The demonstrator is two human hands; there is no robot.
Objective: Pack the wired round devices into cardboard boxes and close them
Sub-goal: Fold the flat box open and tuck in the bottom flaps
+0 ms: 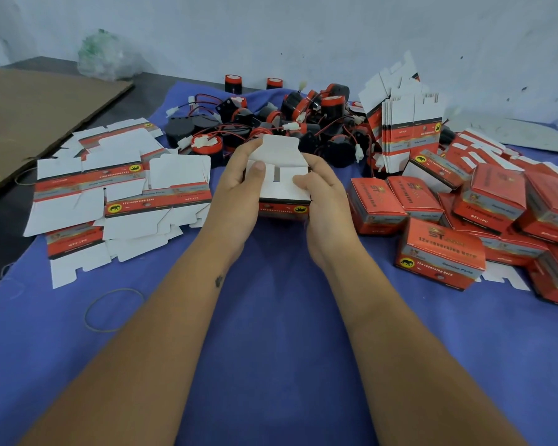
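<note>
On a blue cloth [271,317], left hand [239,191] and right hand [322,201] grip one cardboard box [282,183], thumbs pressing its two white flaps, before one heap of round devices [287,123].

Both hands fold flaps on a small red-and-white cardboard box [284,185] at frame centre, on a blue cloth [271,317].

Left hand [239,191] grips box's left side, thumb pressing a white side flap down; right hand [322,201] grips right side, thumb on the opposite flap; rear tuck flap stands upright. At 12 o'clock: heap of black-and-red round devices with red/black wires and white plugs [271,123]. At 9 o'clock: flat unfolded box blanks [120,188]. At 3 o'clock: pile of closed red boxes [464,220]; behind them, at 2 o'clock, an upright stack of flat blanks [406,130]. At 8 o'clock: yellow rubber band [113,310]. At 10 o'clock: brown cardboard sheet [39,107].
</note>
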